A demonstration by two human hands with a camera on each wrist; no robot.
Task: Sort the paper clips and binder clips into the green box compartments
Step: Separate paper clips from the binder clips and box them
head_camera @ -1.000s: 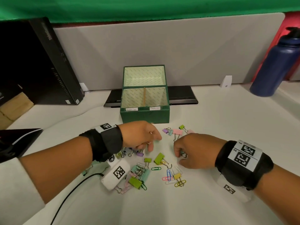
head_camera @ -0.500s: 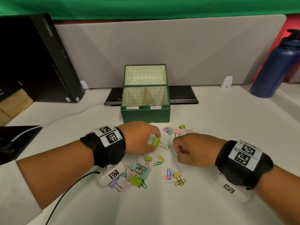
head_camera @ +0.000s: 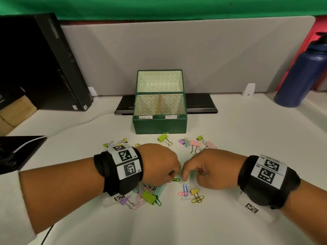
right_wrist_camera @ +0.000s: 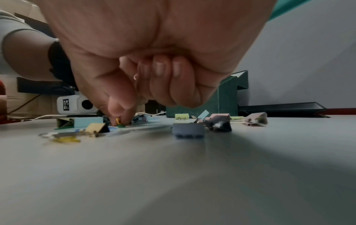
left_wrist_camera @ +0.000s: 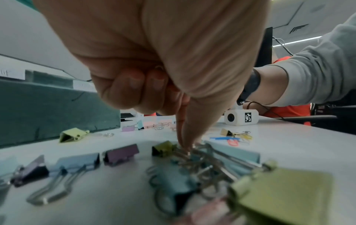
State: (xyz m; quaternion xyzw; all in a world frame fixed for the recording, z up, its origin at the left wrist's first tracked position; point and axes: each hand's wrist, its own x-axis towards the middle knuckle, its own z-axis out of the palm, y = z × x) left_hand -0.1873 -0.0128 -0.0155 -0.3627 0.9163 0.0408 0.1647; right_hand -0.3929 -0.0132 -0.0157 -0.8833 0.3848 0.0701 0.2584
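Observation:
The green box (head_camera: 160, 125) stands open at the back of the table, with a divider between two labelled compartments. My left hand (head_camera: 172, 175) is low over the clip pile; in the left wrist view its thumb and index (left_wrist_camera: 185, 143) pinch at the wire handle of a small green binder clip (left_wrist_camera: 163, 150). My right hand (head_camera: 184, 176) faces it, its thumb and index (right_wrist_camera: 120, 117) pinching a yellow paper clip (right_wrist_camera: 117, 121) above a green paper clip (head_camera: 176, 180). A wire loop (right_wrist_camera: 135, 76) shows inside its curled fingers.
A larger green binder clip (head_camera: 163, 137) lies just before the box, with pink binder clips (head_camera: 195, 143) to its right. More clips (head_camera: 148, 197) lie under my left wrist and paper clips (head_camera: 185, 189) near my right. A blue bottle (head_camera: 299, 76) stands far right, a black computer (head_camera: 53, 64) far left.
My left hand lifted a green binder clip, let it go in front of the box, then came back down to the pile. My right hand shifted left and down onto the paper clips.

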